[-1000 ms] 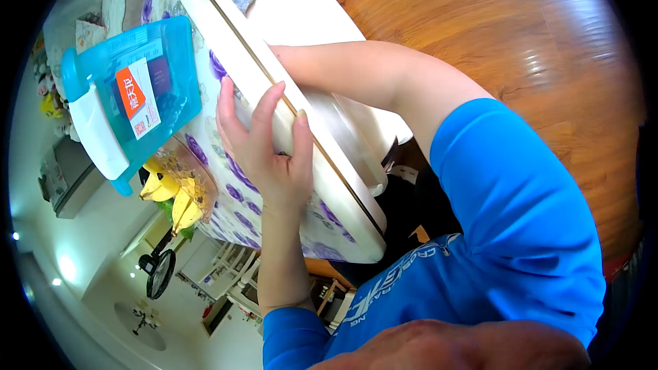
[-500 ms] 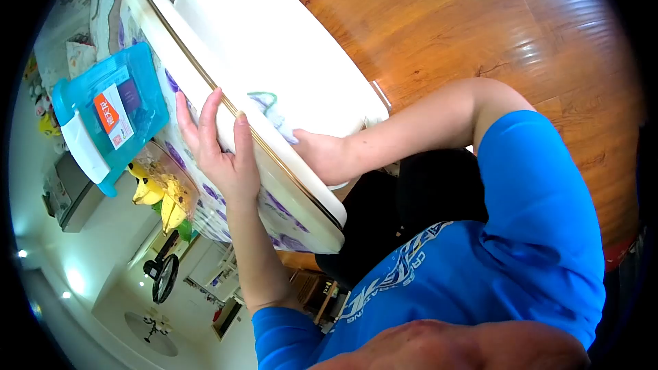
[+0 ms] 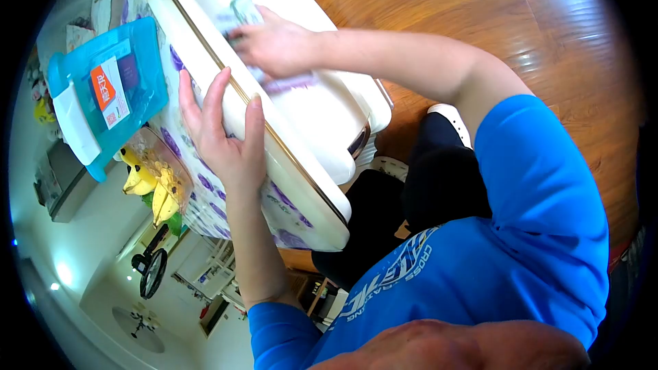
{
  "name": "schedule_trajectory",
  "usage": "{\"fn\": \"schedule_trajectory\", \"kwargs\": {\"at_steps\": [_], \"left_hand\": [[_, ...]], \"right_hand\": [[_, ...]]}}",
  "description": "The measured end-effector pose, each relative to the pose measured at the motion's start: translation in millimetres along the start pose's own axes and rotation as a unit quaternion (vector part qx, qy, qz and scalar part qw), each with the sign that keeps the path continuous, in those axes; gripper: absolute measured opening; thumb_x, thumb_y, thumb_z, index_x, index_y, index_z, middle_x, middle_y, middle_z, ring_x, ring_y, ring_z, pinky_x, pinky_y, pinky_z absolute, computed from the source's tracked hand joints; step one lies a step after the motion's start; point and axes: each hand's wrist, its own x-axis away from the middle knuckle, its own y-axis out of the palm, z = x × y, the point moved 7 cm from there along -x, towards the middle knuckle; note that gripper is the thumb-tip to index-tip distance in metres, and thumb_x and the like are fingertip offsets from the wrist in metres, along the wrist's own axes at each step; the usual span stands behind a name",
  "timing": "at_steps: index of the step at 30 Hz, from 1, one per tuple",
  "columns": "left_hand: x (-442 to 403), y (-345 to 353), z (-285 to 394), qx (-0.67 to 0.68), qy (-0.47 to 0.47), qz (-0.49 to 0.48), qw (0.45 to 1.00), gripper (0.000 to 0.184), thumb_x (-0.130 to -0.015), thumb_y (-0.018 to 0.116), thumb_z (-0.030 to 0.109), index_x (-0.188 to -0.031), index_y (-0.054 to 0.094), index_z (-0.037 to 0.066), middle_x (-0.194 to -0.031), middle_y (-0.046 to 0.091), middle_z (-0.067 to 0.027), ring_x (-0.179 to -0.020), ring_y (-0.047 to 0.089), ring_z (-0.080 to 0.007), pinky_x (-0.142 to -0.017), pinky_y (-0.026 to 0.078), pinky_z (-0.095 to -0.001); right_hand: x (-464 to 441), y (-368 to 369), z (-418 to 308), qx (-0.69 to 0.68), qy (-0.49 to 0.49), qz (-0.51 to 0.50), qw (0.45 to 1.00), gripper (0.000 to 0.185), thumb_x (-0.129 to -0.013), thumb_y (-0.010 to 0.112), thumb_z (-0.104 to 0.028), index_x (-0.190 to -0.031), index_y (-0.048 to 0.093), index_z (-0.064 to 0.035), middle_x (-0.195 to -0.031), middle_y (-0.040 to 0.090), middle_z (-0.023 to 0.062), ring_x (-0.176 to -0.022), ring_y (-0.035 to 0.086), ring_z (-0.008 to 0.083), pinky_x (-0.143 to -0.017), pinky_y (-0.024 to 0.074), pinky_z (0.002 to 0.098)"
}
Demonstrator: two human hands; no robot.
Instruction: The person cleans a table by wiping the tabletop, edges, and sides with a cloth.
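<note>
On a white chair [image 3: 301, 123] beside the table, my right hand [image 3: 277, 44] holds a pale cloth with green and purple patches [image 3: 241, 12], bunched under its motion-blurred fingers. The cloth lies against the chair's white surface. My left hand [image 3: 229, 144] rests with its fingers spread over the rim of the table [image 3: 301, 164], which has a gold line along its edge and a purple-flowered top. It holds nothing. Near its fingertips stands a clear blue plastic box [image 3: 147, 62] with a white handle and an orange-and-white label.
Bananas [image 3: 164, 195] lie with a clear container on the table, past my left hand. Wooden floor [image 3: 452, 0] stretches beyond the chair. A white shoe [image 3: 450, 122] shows below my dark trousers. A black round-framed object [image 3: 152, 273] appears in the background.
My right hand has moved away from my body across the chair, taking the cloth along. My left hand stays spread at the table edge. The view has shifted slightly.
</note>
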Motion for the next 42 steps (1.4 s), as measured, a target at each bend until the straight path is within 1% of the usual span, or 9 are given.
{"fn": "schedule_trajectory", "kwargs": {"at_steps": [8, 17, 25, 31, 35, 38, 39, 41, 42], "left_hand": [[-0.9, -0.2, 0.7, 0.005, 0.004, -0.001, 1.000, 0.039, -0.080, 0.067, 0.011, -0.119, 0.061, 0.009, -0.145, 0.032, -0.0230, -0.134, 0.033, -0.0356, -0.109, 0.025, -0.0408], [-5.3, 1.4, 0.3, -0.004, -0.010, -0.023, 1.000, 0.042, -0.078, 0.068, 0.015, -0.117, 0.059, 0.005, -0.143, 0.030, -0.0273, -0.131, 0.033, -0.0411, -0.106, 0.026, -0.0465], [-8.2, 0.8, -6.2, 0.019, -0.029, -0.040, 0.999, 0.042, -0.076, 0.068, 0.020, -0.115, 0.061, 0.005, -0.143, 0.028, -0.0274, -0.131, 0.030, -0.0413, -0.106, 0.023, -0.0478], [-7.1, 0.0, -9.9, 0.021, -0.047, -0.039, 0.998, 0.043, -0.070, 0.070, 0.018, -0.111, 0.064, 0.007, -0.143, 0.029, -0.0257, -0.132, 0.029, -0.0402, -0.107, 0.022, -0.0465], [-7.0, -2.5, -6.6, 0.046, -0.058, -0.044, 0.996, 0.040, -0.073, 0.066, 0.004, -0.113, 0.062, 0.005, -0.146, 0.026, -0.0198, -0.132, 0.033, -0.0339, -0.107, 0.030, -0.0399], [-5.1, -1.6, -12.4, 0.057, -0.047, -0.011, 0.997, 0.043, -0.069, 0.071, 0.013, -0.111, 0.065, 0.010, -0.143, 0.030, -0.0239, -0.132, 0.029, -0.0392, -0.107, 0.022, -0.0454], [-3.9, -2.4, -14.5, 0.055, -0.049, -0.008, 0.997, 0.043, -0.069, 0.071, 0.013, -0.111, 0.065, 0.010, -0.143, 0.030, -0.0239, -0.132, 0.029, -0.0392, -0.107, 0.022, -0.0454], [-4.5, -3.0, -11.4, 0.042, -0.033, -0.013, 0.999, 0.043, -0.069, 0.071, 0.014, -0.112, 0.064, 0.011, -0.143, 0.031, -0.0235, -0.131, 0.029, -0.0397, -0.106, 0.022, -0.0472], [-4.0, -3.4, -11.3, 0.036, -0.021, -0.008, 0.999, 0.043, -0.070, 0.070, 0.015, -0.113, 0.064, 0.013, -0.143, 0.031, -0.0234, -0.131, 0.030, -0.0402, -0.106, 0.022, -0.0489]], "right_hand": [[-57.0, 8.5, 47.5, -0.002, 0.073, 0.067, 0.995, 0.030, -0.071, 0.068, -0.030, -0.094, 0.069, -0.0102, -0.100, 0.063, 0.0049, -0.105, 0.053, 0.0232, -0.089, 0.0402, 0.0396], [98.7, -5.4, -48.6, -0.306, 0.068, 0.028, 0.949, 0.047, -0.063, 0.079, -0.026, -0.105, 0.065, -0.0111, -0.144, 0.037, 0.0133, -0.133, 0.028, 0.0474, -0.100, 0.0386, 0.0567], [-28.4, 16.6, 49.3, -0.239, 0.149, 0.167, 0.945, 0.037, -0.068, 0.072, -0.017, -0.104, 0.069, -0.0102, -0.145, 0.035, 0.0149, -0.131, 0.028, 0.0489, -0.098, 0.0375, 0.0592], [-127.7, 21.9, 111.2, -0.066, 0.225, 0.097, 0.967, 0.049, -0.082, 0.058, -0.037, -0.127, 0.058, -0.0179, -0.149, 0.027, 0.0131, -0.134, 0.024, 0.0480, -0.090, 0.0374, 0.0645], [-164.0, 36.5, 159.6, -0.206, 0.316, 0.077, 0.923, 0.043, -0.081, 0.057, -0.037, -0.116, 0.063, -0.0123, -0.114, 0.063, 0.0173, -0.103, 0.062, 0.0343, -0.079, 0.0515, 0.0445], [-185.8, 50.5, 194.9, -0.286, 0.300, -0.074, 0.907, 0.022, -0.084, 0.056, -0.022, -0.096, 0.067, -0.0073, -0.079, 0.066, 0.0131, -0.068, 0.063, 0.0280, -0.059, 0.0509, 0.0407], [-182.2, 45.1, 187.8, -0.221, 0.305, 0.065, 0.924, 0.016, -0.086, 0.055, -0.015, -0.086, 0.067, -0.0051, -0.059, 0.063, 0.0112, -0.045, 0.060, 0.0265, -0.044, 0.0489, 0.0396], [-156.1, 58.9, 184.3, -0.601, 0.321, 0.020, 0.732, 0.019, -0.083, 0.062, -0.020, -0.090, 0.068, -0.0034, -0.068, 0.067, 0.0109, -0.062, 0.066, 0.0251, -0.058, 0.0534, 0.0364], [-133.1, 50.7, 195.8, -0.380, 0.376, 0.045, 0.844, 0.023, -0.081, 0.060, -0.022, -0.096, 0.069, -0.0062, -0.084, 0.068, 0.0121, -0.074, 0.067, 0.0260, -0.065, 0.0532, 0.0388]]}}
